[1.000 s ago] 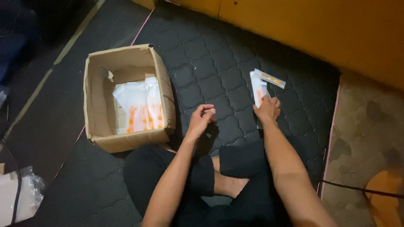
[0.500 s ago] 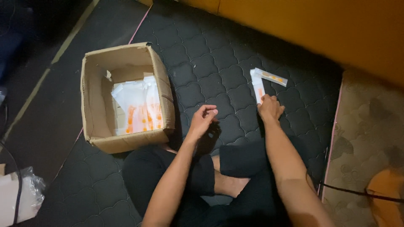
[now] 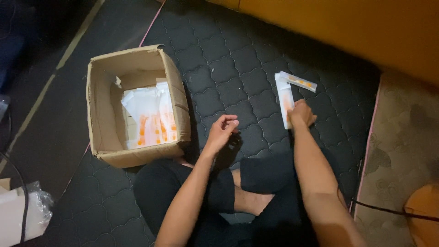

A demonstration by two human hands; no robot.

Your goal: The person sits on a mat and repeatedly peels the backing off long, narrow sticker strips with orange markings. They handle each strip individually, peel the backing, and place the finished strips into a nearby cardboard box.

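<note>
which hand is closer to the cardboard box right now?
Left. The left hand hovers over the dark mat just right of the cardboard box, not touching it. The right hand is farther right, resting on a white packet.

Bare forearms, black shorts, bare feet

Dim light, dark quilted mat, yellow wall, patterned beige floor
</note>
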